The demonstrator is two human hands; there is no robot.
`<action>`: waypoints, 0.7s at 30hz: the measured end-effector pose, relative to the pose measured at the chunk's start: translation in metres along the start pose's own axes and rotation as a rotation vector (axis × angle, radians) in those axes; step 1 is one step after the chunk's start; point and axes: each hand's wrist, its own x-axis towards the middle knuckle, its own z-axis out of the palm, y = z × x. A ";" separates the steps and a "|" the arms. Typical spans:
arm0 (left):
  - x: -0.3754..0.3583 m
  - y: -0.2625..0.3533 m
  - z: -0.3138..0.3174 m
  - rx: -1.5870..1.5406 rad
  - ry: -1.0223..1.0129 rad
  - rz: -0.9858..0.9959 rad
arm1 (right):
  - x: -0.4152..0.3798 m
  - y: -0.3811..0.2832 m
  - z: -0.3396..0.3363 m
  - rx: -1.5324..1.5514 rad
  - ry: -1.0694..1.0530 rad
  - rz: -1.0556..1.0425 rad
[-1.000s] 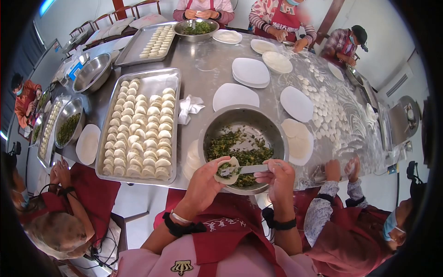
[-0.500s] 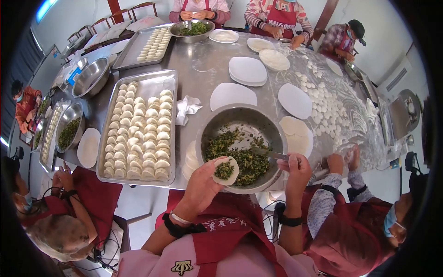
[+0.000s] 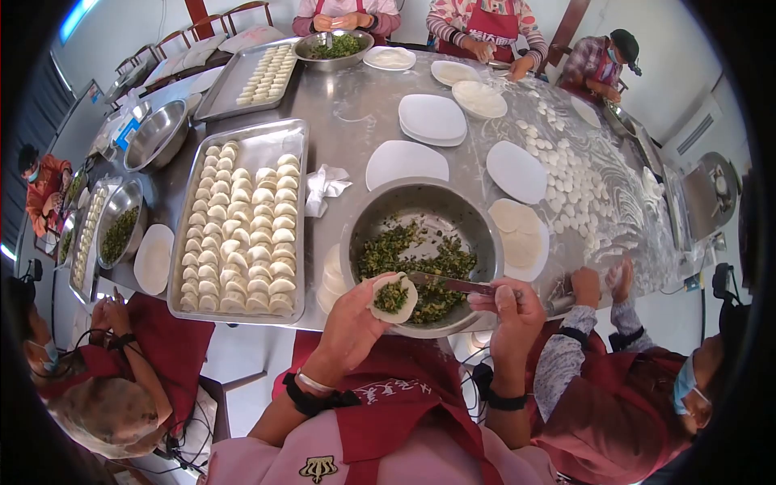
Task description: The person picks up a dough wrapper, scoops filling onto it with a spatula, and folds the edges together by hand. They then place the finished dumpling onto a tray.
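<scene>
My left hand (image 3: 347,325) is closed around the edge of a round dumpling wrapper (image 3: 409,312), which carries a heap of chopped green filling (image 3: 391,297). In my right hand (image 3: 516,317) is a flat metal spatula (image 3: 459,284), its blade lying level and its tip beside the wrapper. Both hands are over the near rim of a steel bowl (image 3: 478,230). Inside the bowl lies more green and yellowish filling (image 3: 436,260), with bare metal showing at the far side. Left of the bowl, partly hidden, is a stack of wrappers (image 3: 331,279).
A metal tray (image 3: 279,139) of folded dumplings (image 3: 238,234) stands to the left, with a crumpled napkin (image 3: 326,186) beside it. White plates (image 3: 408,164) sit beyond the bowl. Dough pieces (image 3: 570,182) cover the floured right side. Co-workers sit close on both sides.
My right hand has brought the spatula from the filling in the bowl towards the wrapper, its blade now level near it. The left hand stays almost in place, still holding the filled wrapper.
</scene>
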 end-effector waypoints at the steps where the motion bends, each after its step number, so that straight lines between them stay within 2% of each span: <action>1: 0.000 0.000 0.001 0.002 0.002 0.000 | -0.001 0.000 0.003 -0.012 -0.014 0.000; 6: 0.001 -0.002 -0.001 0.017 -0.004 -0.004 | -0.002 0.006 0.004 -0.053 -0.049 0.013; 9: -0.001 0.001 -0.002 0.025 0.002 0.000 | 0.005 0.017 -0.003 -0.221 0.105 -0.122; 12: 0.000 0.002 -0.001 0.033 0.001 0.003 | 0.008 0.016 -0.007 -0.376 0.123 -0.181; 15: 0.000 0.001 -0.001 0.013 -0.009 -0.005 | 0.007 0.006 -0.004 0.048 0.130 0.097; 21: 0.001 -0.002 -0.001 0.025 -0.026 -0.025 | 0.002 0.018 0.006 0.203 -0.010 0.318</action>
